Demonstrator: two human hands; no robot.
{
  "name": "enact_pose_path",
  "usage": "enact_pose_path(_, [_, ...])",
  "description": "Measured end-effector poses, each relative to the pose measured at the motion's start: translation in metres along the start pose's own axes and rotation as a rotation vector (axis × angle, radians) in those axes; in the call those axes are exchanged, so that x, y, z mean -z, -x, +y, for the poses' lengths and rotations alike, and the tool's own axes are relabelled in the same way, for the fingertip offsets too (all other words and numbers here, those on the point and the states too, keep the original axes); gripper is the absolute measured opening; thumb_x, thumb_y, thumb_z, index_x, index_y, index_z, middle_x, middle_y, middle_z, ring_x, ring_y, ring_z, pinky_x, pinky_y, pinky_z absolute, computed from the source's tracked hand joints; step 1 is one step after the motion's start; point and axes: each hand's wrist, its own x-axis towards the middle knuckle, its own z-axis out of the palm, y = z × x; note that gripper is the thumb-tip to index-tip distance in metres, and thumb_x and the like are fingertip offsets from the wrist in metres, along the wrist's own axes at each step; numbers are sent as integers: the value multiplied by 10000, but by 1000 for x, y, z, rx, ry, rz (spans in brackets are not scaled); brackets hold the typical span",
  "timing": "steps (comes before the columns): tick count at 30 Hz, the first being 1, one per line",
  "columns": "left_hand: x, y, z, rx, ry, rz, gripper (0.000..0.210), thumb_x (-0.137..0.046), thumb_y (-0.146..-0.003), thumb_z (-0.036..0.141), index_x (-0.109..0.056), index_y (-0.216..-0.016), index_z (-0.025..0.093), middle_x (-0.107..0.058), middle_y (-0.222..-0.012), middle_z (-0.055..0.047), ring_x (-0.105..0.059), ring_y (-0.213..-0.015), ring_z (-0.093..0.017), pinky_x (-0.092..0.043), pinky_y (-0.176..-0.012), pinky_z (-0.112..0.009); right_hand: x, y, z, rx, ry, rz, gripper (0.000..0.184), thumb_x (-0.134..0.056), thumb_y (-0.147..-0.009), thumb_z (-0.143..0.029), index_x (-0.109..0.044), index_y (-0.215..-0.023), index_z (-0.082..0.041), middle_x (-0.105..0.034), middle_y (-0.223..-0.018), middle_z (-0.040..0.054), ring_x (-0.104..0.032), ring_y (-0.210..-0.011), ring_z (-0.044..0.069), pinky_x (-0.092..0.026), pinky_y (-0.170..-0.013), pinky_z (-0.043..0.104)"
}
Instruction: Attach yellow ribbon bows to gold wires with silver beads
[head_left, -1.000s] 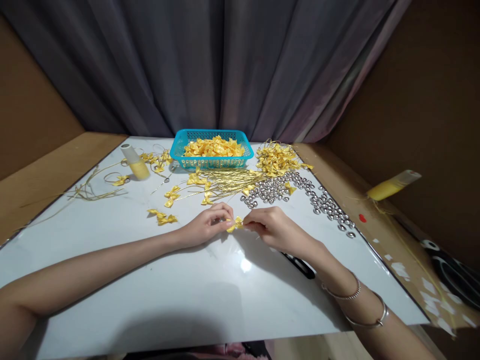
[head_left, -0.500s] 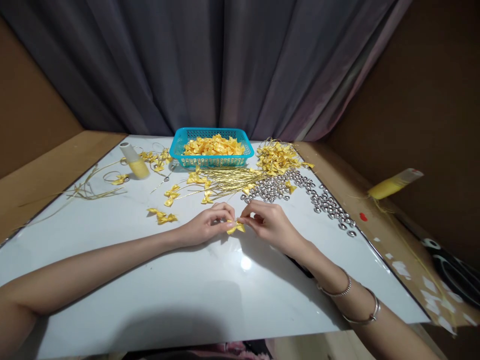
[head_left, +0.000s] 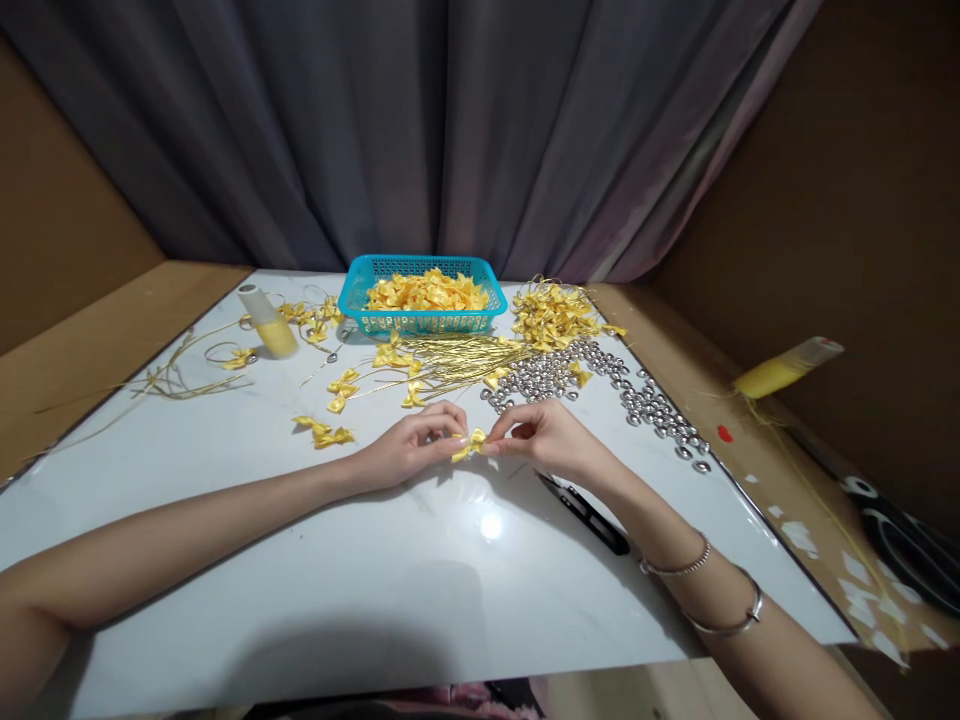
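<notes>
A small yellow ribbon bow (head_left: 475, 443) is held just above the white tabletop between my two hands. My left hand (head_left: 421, 445) pinches its left side between thumb and fingers. On its right side, my right hand (head_left: 541, 437) closes thumb and forefinger on the bow's edge. Part of the bow is hidden behind the fingertips. Beyond the hands lies a bundle of gold cords (head_left: 457, 360), some with bows at their left ends. Silver beads (head_left: 536, 378) are scattered just past my right hand.
A blue basket (head_left: 423, 322) full of yellow bows stands at the back, beside a heaped pile of bows (head_left: 556, 312). A yellow-filled bottle (head_left: 268, 322) stands at left. A black-handled cutter (head_left: 589, 518) lies by my right forearm. Scissors (head_left: 900, 545) rest on the right ledge.
My right hand has turned and shifted slightly right, opening a gap between the hands so more of the bow shows. The cutter beneath the right wrist has come into fuller view.
</notes>
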Motion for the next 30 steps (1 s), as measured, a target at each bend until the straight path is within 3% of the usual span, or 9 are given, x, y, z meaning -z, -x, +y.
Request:
enact_pose_path(7, [0,0,0,-12,8,-6,226,-508,-876,336,-592,-765,157,-483,-920,-46,-468,-888,-166,-374,-788,-317,2,-1,1,53,58,52,148,-689,-670,-278,-715,-659,-133,-602,-573,14,-349,-467,75,-254,-447,233])
enact_pose_path(10, [1,1,-1,-21,22,-16,208,-511,-876,317,-598,-771,160,-483,-917,-44,-470,-885,-162,-373,-800,-316,3,-1,0,22,25,72,111,-667,-680,-241,-701,-667,-136,-568,-539,-2,-334,-448,71,-243,-437,235])
enact_pose_path(15, [1,1,-4,-26,13,-15,178,-513,-875,293,-610,-797,165,-483,-928,-44,-461,-895,-162,-356,-790,-306,0,-1,-1,-132,-103,-69,143,-657,-668,-280,-648,-652,-138,-411,-390,-70,-270,-358,54,-186,-377,224])
enact_pose_path(22, [1,0,-5,-28,20,16,211,-512,-875,312,-593,-767,151,-481,-925,-50,-461,-907,-171,-349,-796,-304,1,1,2,-111,-142,-236,109,-619,-673,-244,-633,-643,-141,-533,-489,-34,-323,-372,52,-236,-382,214])
enact_pose_path(26, [1,0,-7,-18,26,47,213,-509,-882,323,-597,-793,150,-482,-937,-53,-467,-924,-175,-357,-822,-305,4,3,4,-47,-64,-248,107,-628,-714,-248,-641,-709,-142,-620,-633,16,-513,-530,107,-405,-533,250])
enact_pose_path(30, [0,0,-7,4,22,82,226,-502,-888,338,-605,-813,151,-486,-947,-54,-471,-934,-176,-362,-834,-303,3,3,6,-7,-291,-175,191,-609,-761,-233,-523,-924,-184,-648,-824,36,-611,-784,155,-462,-750,307])
